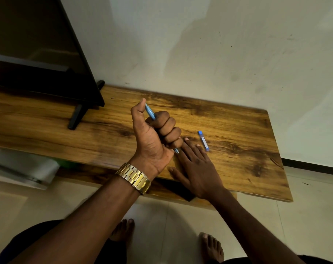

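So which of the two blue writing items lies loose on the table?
The short blue-capped tube, just right of the flat right hand; the longer blue pen is gripped in the left hand.

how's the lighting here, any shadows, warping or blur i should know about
Head view: dim, warm light, with soft shadows on the wall above the table. Head view: wide-angle distortion leans the TV and skews the table edges. Head view: the left hand gripping the blue pen, the flat right hand and the small tube look sharp; no strong glare.
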Demonstrator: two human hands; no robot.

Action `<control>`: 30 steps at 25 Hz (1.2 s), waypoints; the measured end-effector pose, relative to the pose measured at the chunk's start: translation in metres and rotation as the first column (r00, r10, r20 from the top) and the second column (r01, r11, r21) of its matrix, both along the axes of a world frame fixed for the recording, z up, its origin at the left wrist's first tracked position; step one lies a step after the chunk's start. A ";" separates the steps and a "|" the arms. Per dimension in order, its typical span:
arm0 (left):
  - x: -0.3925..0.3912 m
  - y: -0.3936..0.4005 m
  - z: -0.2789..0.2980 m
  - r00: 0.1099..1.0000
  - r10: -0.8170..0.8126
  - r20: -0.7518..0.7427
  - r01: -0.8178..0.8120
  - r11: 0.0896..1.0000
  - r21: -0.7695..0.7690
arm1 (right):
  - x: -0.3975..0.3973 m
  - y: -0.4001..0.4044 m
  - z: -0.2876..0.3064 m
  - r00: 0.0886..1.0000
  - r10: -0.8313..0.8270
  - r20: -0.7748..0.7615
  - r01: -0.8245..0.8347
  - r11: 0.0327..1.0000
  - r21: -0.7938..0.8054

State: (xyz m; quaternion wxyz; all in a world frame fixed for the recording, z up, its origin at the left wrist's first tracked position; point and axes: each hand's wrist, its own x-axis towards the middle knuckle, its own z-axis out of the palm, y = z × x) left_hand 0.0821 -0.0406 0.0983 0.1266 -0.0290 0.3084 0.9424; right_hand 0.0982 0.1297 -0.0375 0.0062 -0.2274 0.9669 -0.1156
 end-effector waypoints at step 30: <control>0.001 0.008 -0.002 0.999 -0.038 0.001 0.038 0.998 -0.050 | 0.001 0.000 0.001 1.000 -0.006 -0.024 0.006 1.000 -0.006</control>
